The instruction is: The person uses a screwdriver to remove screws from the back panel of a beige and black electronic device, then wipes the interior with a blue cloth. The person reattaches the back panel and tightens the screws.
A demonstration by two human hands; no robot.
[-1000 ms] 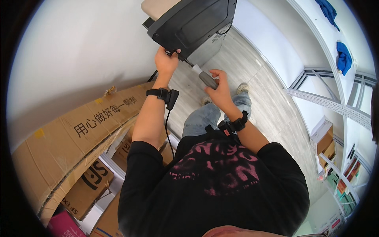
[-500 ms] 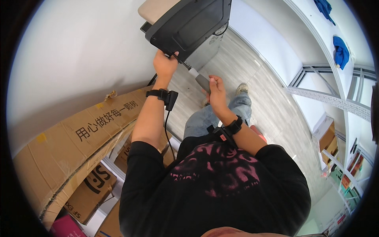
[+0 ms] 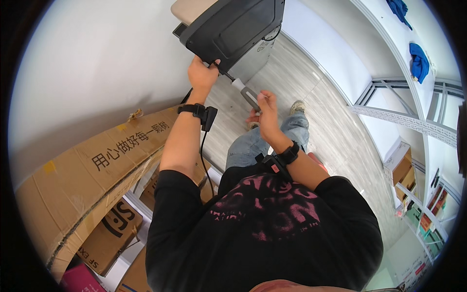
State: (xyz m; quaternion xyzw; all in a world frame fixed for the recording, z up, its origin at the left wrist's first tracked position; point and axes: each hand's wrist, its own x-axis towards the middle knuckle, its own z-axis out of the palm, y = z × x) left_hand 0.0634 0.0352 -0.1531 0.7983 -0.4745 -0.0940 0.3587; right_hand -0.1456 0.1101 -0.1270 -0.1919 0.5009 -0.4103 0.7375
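Observation:
A screwdriver (image 3: 249,97) with a grey and white handle slants up and left. My right hand (image 3: 267,114) is closed round the end of its handle, with the thumb along the side. Its dark shaft runs to the lower edge of a black plastic panel (image 3: 241,29), where the tip is hidden. My left hand (image 3: 202,78) is closed on that edge beside the shaft; most of its fingers are behind the panel. A beige padded part (image 3: 188,9) shows behind the panel, and a black cable (image 3: 273,38) loops at its right side.
A long cardboard box (image 3: 78,180) lies at my left along the white wall, with smaller cartons (image 3: 109,238) below it. White metal shelving (image 3: 404,117) stands at the right, with a blue cloth (image 3: 419,62) on it. Pale wood-look floor (image 3: 335,131) lies between.
The screwdriver handle has turned a little and shows a different side. My right fingers have shifted on it. The black panel and my left hand have moved only slightly.

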